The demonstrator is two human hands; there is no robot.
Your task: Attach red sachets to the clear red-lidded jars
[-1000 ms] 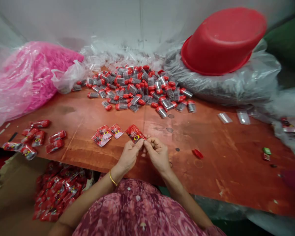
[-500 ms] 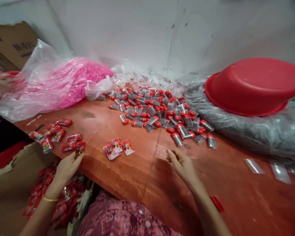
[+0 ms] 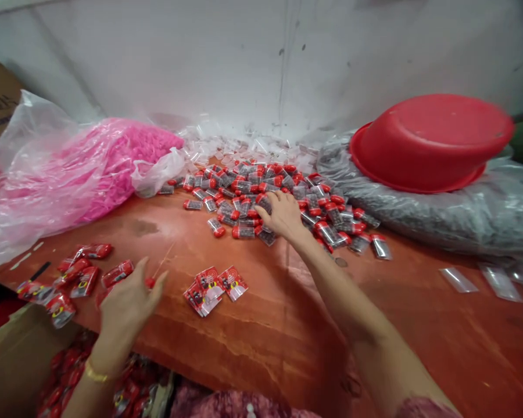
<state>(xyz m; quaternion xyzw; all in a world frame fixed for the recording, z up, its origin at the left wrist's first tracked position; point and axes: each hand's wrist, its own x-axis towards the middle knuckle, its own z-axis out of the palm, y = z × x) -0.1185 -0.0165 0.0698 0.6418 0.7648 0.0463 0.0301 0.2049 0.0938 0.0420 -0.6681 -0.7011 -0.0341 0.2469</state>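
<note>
Here, the fingers (image 3: 282,200) of the right hand (image 3: 283,216) are curled down into the loose heap of red-capped vials (image 3: 239,191), spread within arm's reach. Whether one is gripped cannot be told, since the hand's back hides it. The left hand (image 3: 128,302) is held open, seemingly empty, just beside filled red packets (image 3: 85,273) laid near the tabletop (image 3: 287,337) edge. Flat sachets (image 3: 213,284) are stacked between both hands.

right hand (image 3: 281,215) is stretched way out front, palm down, fingers curled; left hand (image 3: 128,299) hangs low, open, fingers spread.
</note>
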